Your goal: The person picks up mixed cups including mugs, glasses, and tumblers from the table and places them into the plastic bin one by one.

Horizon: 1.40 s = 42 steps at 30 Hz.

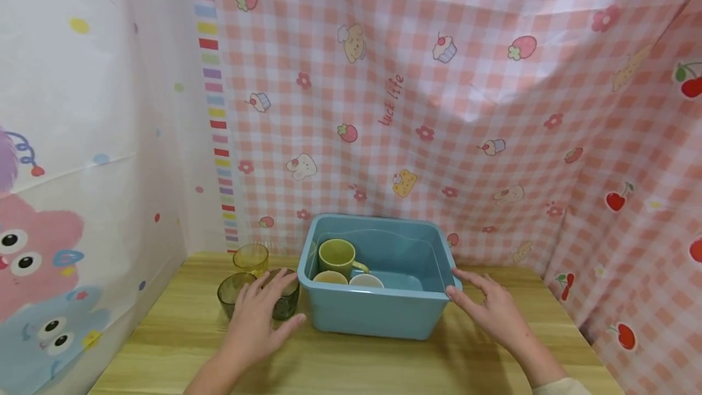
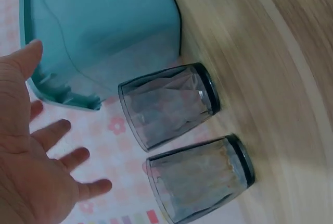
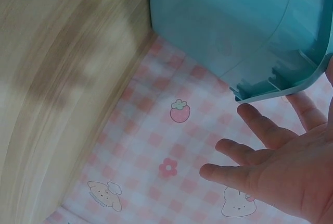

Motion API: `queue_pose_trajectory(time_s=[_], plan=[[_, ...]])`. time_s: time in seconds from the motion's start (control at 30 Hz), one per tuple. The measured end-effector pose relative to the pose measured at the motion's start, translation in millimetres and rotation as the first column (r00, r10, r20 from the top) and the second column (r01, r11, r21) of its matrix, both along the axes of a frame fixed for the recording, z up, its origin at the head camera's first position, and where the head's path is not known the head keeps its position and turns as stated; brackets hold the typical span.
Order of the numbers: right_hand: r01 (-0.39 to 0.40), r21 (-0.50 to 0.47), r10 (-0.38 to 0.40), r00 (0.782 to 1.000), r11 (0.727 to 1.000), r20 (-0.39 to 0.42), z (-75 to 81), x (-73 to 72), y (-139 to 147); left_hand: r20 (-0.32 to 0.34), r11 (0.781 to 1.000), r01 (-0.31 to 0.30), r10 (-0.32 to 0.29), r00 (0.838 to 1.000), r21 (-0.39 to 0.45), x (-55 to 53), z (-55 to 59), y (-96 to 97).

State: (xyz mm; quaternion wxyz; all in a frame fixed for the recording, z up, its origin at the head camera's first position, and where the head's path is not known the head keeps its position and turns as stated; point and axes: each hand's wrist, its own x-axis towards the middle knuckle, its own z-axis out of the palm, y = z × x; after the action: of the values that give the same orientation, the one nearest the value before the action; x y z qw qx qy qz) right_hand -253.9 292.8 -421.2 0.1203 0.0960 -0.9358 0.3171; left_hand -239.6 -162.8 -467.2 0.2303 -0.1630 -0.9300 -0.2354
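Across the wooden counter (image 1: 351, 367) sits a blue tub (image 1: 378, 316), upright against the checked cloth. The person's right hand (image 1: 493, 309) is at its right end, fingers extended, index and thumb at the rim without gripping. The left hand (image 1: 258, 325) hovers beside the other end, fingers spread and holding nothing. Inside, at the left, stand a green mug (image 1: 337, 253), a yellowish cup (image 1: 331, 277) and a white cup (image 1: 366, 281). Left of the tub are two dark glasses (image 1: 286, 306) (image 1: 228, 293) and an amber glass (image 1: 250, 257). I'd say the step is positioning the tub; shifting it would call for both hands to close on its rim, clear of the nearest glass.
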Motion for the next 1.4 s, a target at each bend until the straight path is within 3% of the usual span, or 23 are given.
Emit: queue_pose_trajectory(time_s=[0.17, 0.33, 0.57, 0.9, 1.07, 1.4], plan=[[0.002, 0.0, -0.002, 1.0, 1.0, 0.011, -0.3, -0.4, 1, 0.016, 0.992, -0.125, 0.125, 0.992, -0.022, -5.2, 0.5, -8.6], [0.001, 0.003, -0.001, 1.0, 1.0, 0.017, -0.2, -0.1, 1, 0.016, 0.983, -0.162, 0.164, 0.986, -0.088, -18.6, 2.1, -18.8], [0.004, 0.005, -0.004, 1.0, 1.0, 0.02, 1.2, -1.3, 1, 0.09, 0.971, -0.131, 0.151, 0.984, -0.198, -40.5, 9.9, -24.1], [-0.002, -0.02, 0.003, 1.0, 1.0, 0.028, 1.7, -0.9, 0, 0.211, 0.944, -0.075, 0.148, 0.966, -0.321, -64.1, 13.6, -28.1], [0.001, -0.021, -0.001, 0.999, 1.0, 0.033, 1.3, -1.1, 0, 0.243, 0.935, -0.062, 0.154, 0.958, -0.348, -71.8, 12.7, -26.1], [0.009, -0.03, -0.008, 1.0, 1.0, 0.029, -0.4, -2.5, 1, 0.237, 0.917, -0.057, 0.161, 0.958, -0.394, -77.7, 11.1, -20.9]])
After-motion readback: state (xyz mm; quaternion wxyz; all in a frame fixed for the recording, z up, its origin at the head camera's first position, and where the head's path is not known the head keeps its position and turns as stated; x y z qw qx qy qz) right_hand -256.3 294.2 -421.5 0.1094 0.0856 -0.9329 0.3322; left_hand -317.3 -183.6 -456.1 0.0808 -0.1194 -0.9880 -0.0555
